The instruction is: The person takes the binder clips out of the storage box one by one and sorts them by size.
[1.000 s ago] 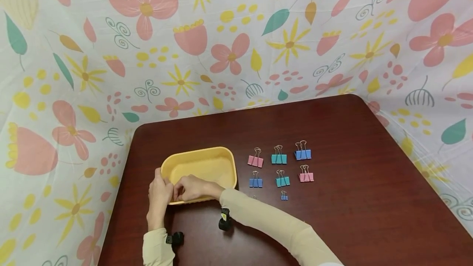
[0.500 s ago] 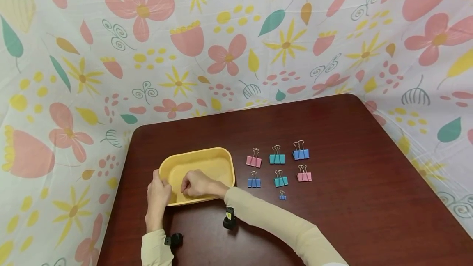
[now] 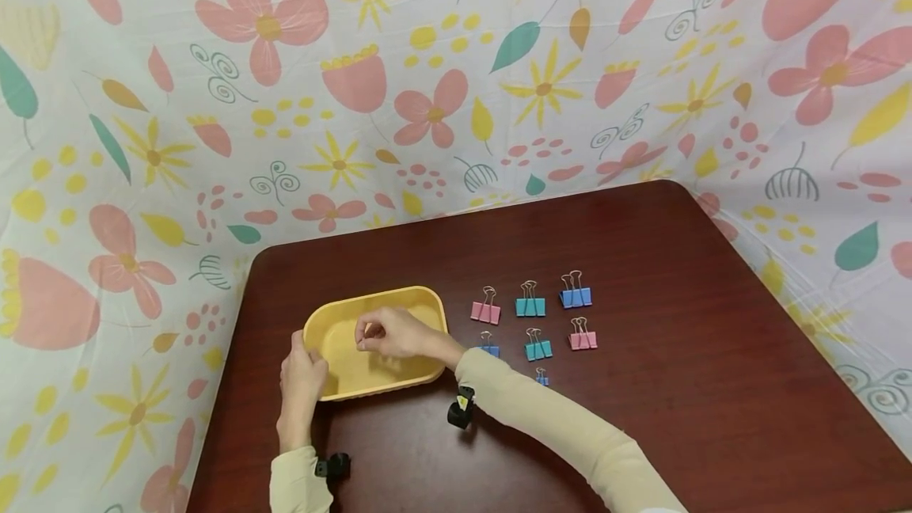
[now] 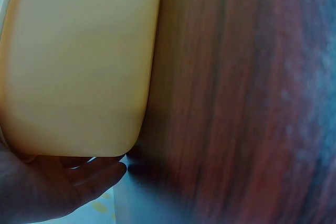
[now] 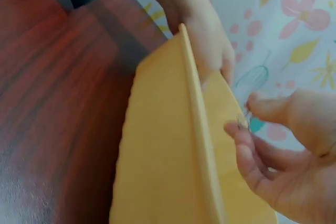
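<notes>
My left hand [image 3: 302, 378] grips the left end of the yellow plastic box [image 3: 333, 380], thumb over the rim and fingers outside; the left wrist view shows the fingers [image 4: 100, 179] against its end. Over the box's inside, my right hand [image 3: 399, 332] pinches a tiny wire-handled piece, seemingly a small binder clip [image 5: 243, 122], between thumb and fingertips. Its body is mostly hidden by the fingers. It is held above the box floor, apart from the walls. Whatever lies under the right hand in the box cannot be seen.
Right of the box, binder clips stand in rough rows: pink [image 3: 485, 313], teal [image 3: 530, 307] and blue [image 3: 575, 297] behind, blue [image 3: 488, 350], teal [image 3: 538, 350] and pink [image 3: 583, 340] ahead, a small blue one [image 3: 542, 380] nearest. The right sleeve [image 3: 527, 402] passes close by.
My right hand has moved from beside the left hand, low in the box, rightward and up off its floor. The left hand keeps its grip. The right sleeve now partly covers the nearest clips.
</notes>
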A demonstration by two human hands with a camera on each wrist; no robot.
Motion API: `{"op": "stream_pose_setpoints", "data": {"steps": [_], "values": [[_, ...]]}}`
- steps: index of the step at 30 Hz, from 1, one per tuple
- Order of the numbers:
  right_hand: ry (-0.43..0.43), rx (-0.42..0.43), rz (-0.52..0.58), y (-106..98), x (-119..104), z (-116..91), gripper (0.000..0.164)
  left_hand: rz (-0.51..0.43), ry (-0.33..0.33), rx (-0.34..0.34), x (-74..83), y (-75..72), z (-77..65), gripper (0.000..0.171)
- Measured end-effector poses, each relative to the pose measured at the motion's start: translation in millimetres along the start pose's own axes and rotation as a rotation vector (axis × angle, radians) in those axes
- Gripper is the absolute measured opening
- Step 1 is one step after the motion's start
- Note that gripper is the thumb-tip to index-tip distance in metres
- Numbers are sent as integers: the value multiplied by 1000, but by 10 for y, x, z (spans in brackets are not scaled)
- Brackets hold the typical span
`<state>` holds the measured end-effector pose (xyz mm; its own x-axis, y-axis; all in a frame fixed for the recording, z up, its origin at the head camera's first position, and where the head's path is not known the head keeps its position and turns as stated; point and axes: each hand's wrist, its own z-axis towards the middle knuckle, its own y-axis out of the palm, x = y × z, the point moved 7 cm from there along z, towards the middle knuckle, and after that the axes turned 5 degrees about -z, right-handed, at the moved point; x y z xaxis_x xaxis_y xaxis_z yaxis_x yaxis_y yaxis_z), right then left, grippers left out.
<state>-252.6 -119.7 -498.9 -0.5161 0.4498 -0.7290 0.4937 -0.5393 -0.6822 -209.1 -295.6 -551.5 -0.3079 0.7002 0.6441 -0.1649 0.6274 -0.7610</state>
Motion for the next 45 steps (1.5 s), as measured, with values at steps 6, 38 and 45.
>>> {"op": "stream_pose_setpoints", "data": {"steps": [6,38,45], "values": [[-121,49,101,-165,-70,-70,4,2,-10,3,-2,-10,-2,42],[101,204,528,-1225,648,-1015,20,-49,18,4,49,-10,-18,42],[64,261,525,-1436,605,-1293,16,-33,5,-5,34,6,-26,42]]}}
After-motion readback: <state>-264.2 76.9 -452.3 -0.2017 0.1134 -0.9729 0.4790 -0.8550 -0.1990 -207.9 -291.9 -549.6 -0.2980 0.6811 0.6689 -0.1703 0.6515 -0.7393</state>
